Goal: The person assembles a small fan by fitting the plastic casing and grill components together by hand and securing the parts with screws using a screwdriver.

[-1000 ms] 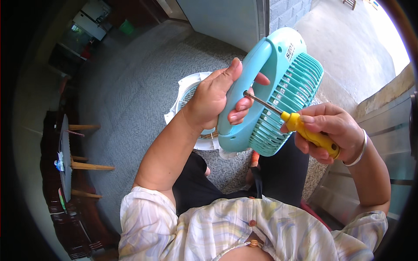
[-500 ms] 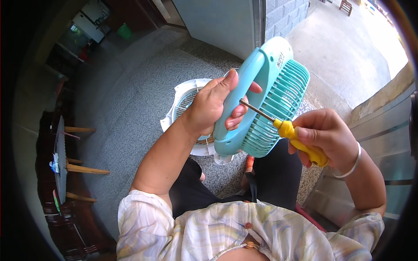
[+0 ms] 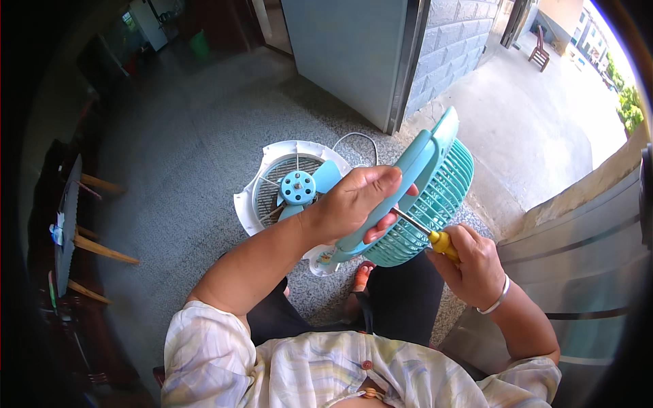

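Note:
My left hand is wrapped round the handle of a turquoise fan housing with a slatted grille, held tilted above my lap. In my right hand is a screwdriver with a yellow grip, my fingers closed round it. Its metal shaft points up and left to the handle, beside my left fingertips; where exactly the tip sits is hidden. On the floor beyond my left forearm lies a white fan body, with a light-blue hub and blades showing in its round opening.
A grey cable curls on the speckled floor behind the fan body. Ahead stand an open door and a grey block wall. To the left is a table or stool with wooden legs; a metal panel is close on my right.
My view has shifted, showing more of the fan body and its blades. Both hands and the turquoise housing sit lower in view, the housing tilted more edge-on. My right hand has moved up the screwdriver's grip.

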Tool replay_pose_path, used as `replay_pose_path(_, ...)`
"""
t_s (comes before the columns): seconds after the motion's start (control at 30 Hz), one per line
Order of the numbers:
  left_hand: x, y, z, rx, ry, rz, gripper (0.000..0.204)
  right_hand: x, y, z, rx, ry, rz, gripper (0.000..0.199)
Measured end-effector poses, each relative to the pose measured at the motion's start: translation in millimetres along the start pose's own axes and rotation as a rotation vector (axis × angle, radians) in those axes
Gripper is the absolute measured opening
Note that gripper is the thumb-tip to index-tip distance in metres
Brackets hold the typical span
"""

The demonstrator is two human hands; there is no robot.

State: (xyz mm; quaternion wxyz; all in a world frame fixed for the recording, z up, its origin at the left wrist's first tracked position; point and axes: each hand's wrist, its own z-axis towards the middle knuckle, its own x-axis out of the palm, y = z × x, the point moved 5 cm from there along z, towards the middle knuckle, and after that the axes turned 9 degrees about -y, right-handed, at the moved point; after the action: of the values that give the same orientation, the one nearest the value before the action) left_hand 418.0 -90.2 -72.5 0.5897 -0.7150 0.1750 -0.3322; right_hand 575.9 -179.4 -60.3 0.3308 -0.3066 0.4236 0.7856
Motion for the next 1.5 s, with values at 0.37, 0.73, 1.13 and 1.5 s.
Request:
replay_pose_path(0.37,-9.8,-5.3,3.0,0.027,0.005,-0.069,0.056,6.2,4.9,13.7,0.536,0.582,0.722,0.032)
replay_pose_path(0.73,-14.8,-6.2,4.3,0.033,-0.036,0.032,0.057,4.2,9.2,14.1,0.774,0.563,0.978,0.030)
replay_pose_path(1.13,-35.3,-14.7,10.1,-0.089,0.001,-0.342,0.059,-18.6,7.2,0.3,0.515,0.535,1.154,0.042)
replay_pose_path(1.5,-49.6,-17.5,7.4,-0.064,0.046,-0.372,0.060,-41.6,3.6,17.9,-0.112,-0.157,0.245,0.032)
